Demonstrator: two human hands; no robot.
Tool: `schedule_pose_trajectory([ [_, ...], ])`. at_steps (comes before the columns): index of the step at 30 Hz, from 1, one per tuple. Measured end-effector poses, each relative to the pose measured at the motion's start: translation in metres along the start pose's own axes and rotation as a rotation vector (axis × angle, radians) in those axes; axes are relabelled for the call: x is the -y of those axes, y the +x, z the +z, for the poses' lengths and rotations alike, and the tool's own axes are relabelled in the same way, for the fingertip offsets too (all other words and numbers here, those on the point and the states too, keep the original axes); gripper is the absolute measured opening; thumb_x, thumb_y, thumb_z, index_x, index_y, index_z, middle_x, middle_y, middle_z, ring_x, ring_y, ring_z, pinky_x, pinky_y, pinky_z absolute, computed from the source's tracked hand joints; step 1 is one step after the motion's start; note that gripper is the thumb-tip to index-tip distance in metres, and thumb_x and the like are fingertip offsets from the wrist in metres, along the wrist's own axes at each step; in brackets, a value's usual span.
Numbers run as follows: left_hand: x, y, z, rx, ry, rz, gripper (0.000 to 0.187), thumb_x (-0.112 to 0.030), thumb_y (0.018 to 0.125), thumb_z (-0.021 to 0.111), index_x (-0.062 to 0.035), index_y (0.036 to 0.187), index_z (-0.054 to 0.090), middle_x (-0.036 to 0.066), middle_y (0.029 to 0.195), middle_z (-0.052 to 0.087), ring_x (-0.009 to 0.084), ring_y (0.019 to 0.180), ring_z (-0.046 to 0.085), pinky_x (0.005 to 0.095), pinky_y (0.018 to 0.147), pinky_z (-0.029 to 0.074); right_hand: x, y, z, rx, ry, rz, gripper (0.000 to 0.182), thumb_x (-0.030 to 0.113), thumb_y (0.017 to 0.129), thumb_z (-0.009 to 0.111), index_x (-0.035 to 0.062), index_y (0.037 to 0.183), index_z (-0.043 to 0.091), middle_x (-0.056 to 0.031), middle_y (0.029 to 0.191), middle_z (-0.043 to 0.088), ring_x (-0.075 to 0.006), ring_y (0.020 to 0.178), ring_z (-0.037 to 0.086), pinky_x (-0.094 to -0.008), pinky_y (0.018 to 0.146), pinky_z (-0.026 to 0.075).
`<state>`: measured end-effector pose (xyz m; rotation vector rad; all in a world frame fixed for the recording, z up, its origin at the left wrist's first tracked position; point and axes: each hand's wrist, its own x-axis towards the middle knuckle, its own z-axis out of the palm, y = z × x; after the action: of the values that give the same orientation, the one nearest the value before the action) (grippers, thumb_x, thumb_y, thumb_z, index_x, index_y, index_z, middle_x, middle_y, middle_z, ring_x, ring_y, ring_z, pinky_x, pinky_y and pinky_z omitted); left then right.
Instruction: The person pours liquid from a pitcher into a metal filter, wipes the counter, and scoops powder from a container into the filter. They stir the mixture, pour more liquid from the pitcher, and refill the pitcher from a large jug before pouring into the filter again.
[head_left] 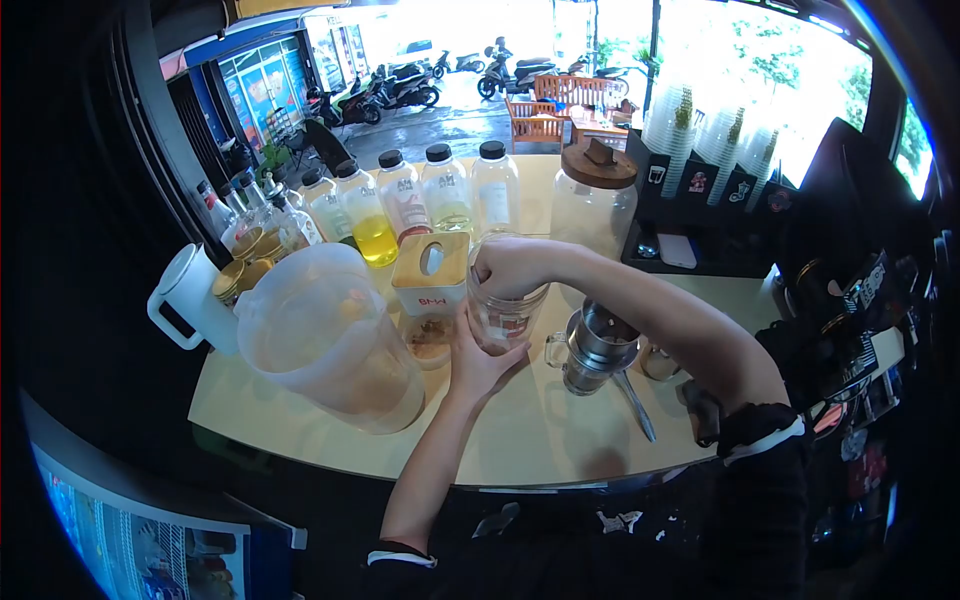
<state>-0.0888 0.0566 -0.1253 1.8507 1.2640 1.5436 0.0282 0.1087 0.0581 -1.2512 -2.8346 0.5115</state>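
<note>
I see a white pitcher (195,300) beside a big translucent tub (325,335) | wooden-topped tissue box (430,283) | just right of it, a clear jar (507,325), its lower part clasped by my left hand (480,365) | my right hand (518,264) in its mouth, fingers hidden, grip I can't tell | metal dripper (604,347), spoon (637,408) alongside

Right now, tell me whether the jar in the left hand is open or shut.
The jar is open: the right hand reaches into its mouth.
</note>
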Motion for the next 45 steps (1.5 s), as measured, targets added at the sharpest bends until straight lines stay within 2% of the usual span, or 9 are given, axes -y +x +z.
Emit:
schedule_pose_trajectory([
  [2, 0.003, 0.0, 0.001, 0.006, -0.023, -0.016, 0.106, -0.03, 0.058, 0.088, 0.0, 0.137, 0.024, 0.025, 0.127, 0.047, 0.0362, 0.12, 0.047, 0.0444, 0.099, 0.04, -0.003, -0.003, -0.004, -0.007, 0.079, -0.014, 0.032, 0.028, 0.075, 0.06, -0.003, 0.073, 0.067, -0.0163, 0.067, 0.064, -0.0255, 0.06, 0.062, -0.0361, 0.059, 0.049],
  [6, -0.001, 0.0, -0.001, -0.005, -0.077, -0.053, 0.105, -0.03, 0.058, 0.088, 0.0002, 0.136, 0.025, 0.025, 0.127, 0.046, 0.0367, 0.119, 0.047, 0.0446, 0.099, 0.04, 0.005, -0.019, -0.019, -0.066, 0.128, -0.046, 0.032, 0.028, 0.078, 0.061, -0.0031, 0.072, 0.066, -0.0123, 0.066, 0.065, -0.0198, 0.059, 0.061, -0.0327, 0.058, 0.049],
  [8, -0.001, 0.0, -0.001, -0.005, -0.075, -0.057, 0.104, -0.031, 0.058, 0.088, -0.0001, 0.136, 0.025, 0.024, 0.126, 0.047, 0.0366, 0.119, 0.047, 0.0448, 0.099, 0.039, 0.01, -0.029, -0.028, -0.049, 0.31, -0.014, 0.031, 0.027, 0.081, 0.062, -0.0018, 0.072, 0.067, -0.007, 0.067, 0.066, -0.0139, 0.057, 0.059, -0.0288, 0.055, 0.048],
  [11, -0.002, 0.0, -0.001, -0.01, -0.067, -0.062, 0.103, -0.031, 0.058, 0.087, -0.0006, 0.134, 0.026, 0.024, 0.124, 0.047, 0.0364, 0.118, 0.047, 0.045, 0.098, 0.039, 0.007, -0.035, -0.035, -0.098, 0.332, -0.018, 0.027, 0.026, 0.082, 0.062, 0.0, 0.075, 0.068, -0.0026, 0.069, 0.067, -0.0101, 0.057, 0.058, -0.0255, 0.054, 0.047],
  [18, -0.005, -0.001, -0.001, -0.02, -0.065, -0.069, 0.099, -0.031, 0.058, 0.087, -0.0016, 0.132, 0.028, 0.023, 0.124, 0.047, 0.0359, 0.117, 0.047, 0.045, 0.098, 0.039, -0.006, -0.047, -0.034, -0.191, 0.349, -0.051, 0.026, 0.025, 0.084, 0.063, 0.0001, 0.08, 0.069, -0.0024, 0.069, 0.066, -0.0079, 0.061, 0.056, -0.0252, 0.059, 0.045],
  [21, -0.007, 0.0, -0.002, -0.013, -0.065, -0.057, 0.099, -0.03, 0.058, 0.087, -0.0017, 0.132, 0.028, 0.023, 0.124, 0.047, 0.036, 0.117, 0.048, 0.0451, 0.098, 0.039, -0.012, -0.052, -0.035, -0.27, 0.405, -0.072, 0.026, 0.025, 0.081, 0.065, -0.0006, 0.078, 0.069, -0.005, 0.069, 0.068, -0.0118, 0.061, 0.06, -0.0274, 0.057, 0.046],
  [23, -0.004, -0.001, -0.001, -0.015, -0.074, -0.05, 0.099, -0.03, 0.059, 0.087, -0.0014, 0.133, 0.028, 0.023, 0.124, 0.047, 0.0361, 0.117, 0.048, 0.0452, 0.098, 0.039, -0.016, -0.055, -0.035, -0.26, 0.462, -0.008, 0.023, 0.023, 0.086, 0.065, 0.0007, 0.084, 0.069, -0.0008, 0.072, 0.066, -0.006, 0.063, 0.054, -0.0244, 0.057, 0.042],
  [29, 0.002, 0.0, -0.001, -0.001, -0.057, -0.039, 0.101, -0.031, 0.059, 0.087, 0.0, 0.134, 0.026, 0.024, 0.125, 0.046, 0.0367, 0.118, 0.047, 0.0455, 0.098, 0.039, -0.023, -0.066, -0.037, -0.301, 0.698, 0.089, 0.021, 0.022, 0.089, 0.063, 0.0023, 0.083, 0.067, -0.001, 0.07, 0.064, -0.0031, 0.056, 0.046, -0.0189, 0.052, 0.037],
  [45, -0.005, 0.0, -0.002, -0.015, -0.054, -0.059, 0.101, -0.03, 0.059, 0.087, 0.0016, 0.134, 0.026, 0.025, 0.124, 0.047, 0.0374, 0.118, 0.048, 0.0445, 0.098, 0.04, -0.036, -0.074, -0.033, -0.407, 0.915, 0.081, 0.021, 0.016, 0.089, 0.063, -0.0026, 0.08, 0.065, -0.0068, 0.071, 0.064, -0.0037, 0.052, 0.043, -0.0194, 0.046, 0.035],
])
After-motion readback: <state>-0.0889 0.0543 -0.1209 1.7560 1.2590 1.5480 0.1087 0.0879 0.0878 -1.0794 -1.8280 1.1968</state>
